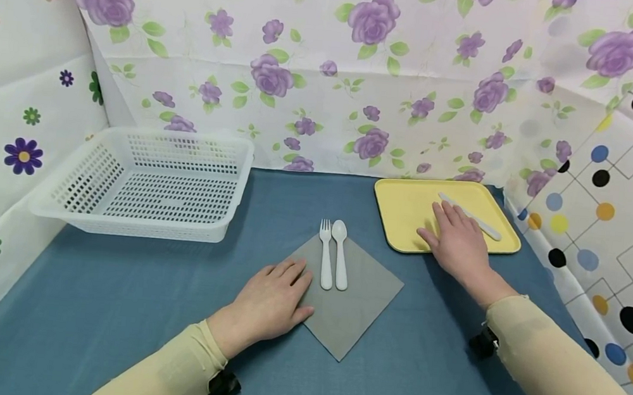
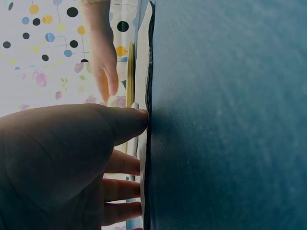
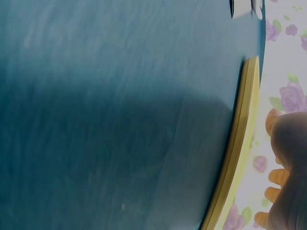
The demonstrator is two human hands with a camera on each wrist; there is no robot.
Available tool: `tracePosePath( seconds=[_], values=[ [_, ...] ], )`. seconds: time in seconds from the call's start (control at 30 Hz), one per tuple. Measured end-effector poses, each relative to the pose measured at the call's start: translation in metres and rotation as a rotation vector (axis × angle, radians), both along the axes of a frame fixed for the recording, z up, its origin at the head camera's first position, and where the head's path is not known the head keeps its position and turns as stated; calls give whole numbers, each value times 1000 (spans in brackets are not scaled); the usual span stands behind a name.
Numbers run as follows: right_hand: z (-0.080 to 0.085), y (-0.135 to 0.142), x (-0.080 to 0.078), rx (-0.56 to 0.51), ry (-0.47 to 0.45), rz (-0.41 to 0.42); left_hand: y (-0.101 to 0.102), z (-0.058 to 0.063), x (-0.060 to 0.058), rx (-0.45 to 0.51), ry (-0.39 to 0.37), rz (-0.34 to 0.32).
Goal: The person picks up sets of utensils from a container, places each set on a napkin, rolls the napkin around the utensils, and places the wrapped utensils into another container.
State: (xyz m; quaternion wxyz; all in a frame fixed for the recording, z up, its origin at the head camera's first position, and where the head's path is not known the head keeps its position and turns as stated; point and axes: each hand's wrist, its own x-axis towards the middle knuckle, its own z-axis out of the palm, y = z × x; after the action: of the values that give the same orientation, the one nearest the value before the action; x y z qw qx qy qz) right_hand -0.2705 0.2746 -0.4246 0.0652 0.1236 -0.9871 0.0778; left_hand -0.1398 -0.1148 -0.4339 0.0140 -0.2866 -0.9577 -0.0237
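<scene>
A folded grey napkin [image 1: 361, 297] lies cornerwise on the blue cloth. On it, side by side, are a white fork [image 1: 326, 259] and a white spoon [image 1: 341, 254]. My left hand [image 1: 272, 301] rests on the napkin's left side, fingers extended; in the left wrist view its thumb [image 2: 129, 124] meets the napkin's edge. At the right, my right hand [image 1: 458, 243] hovers over a yellow tray [image 1: 404, 209] with loosely spread fingers, nearest to a white knife [image 1: 485, 226] lying in it. The right wrist view shows that hand [image 3: 292, 163] above the tray rim [image 3: 235, 148].
A white perforated plastic basket [image 1: 216, 229] stands at the back left. The blue tablecloth [image 1: 128, 306] covers the table. Flowered curtains [image 1: 214, 73] close off the back and left, and a dotted sheet [image 1: 620, 252] hangs along the right.
</scene>
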Motion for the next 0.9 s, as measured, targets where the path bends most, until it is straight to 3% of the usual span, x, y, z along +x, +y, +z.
tracePosePath(
  seconds=[0.9],
  values=[
    [-12, 56, -27, 20, -38, -129, 0, 0, -1, -2, -26, 9]
  ],
)
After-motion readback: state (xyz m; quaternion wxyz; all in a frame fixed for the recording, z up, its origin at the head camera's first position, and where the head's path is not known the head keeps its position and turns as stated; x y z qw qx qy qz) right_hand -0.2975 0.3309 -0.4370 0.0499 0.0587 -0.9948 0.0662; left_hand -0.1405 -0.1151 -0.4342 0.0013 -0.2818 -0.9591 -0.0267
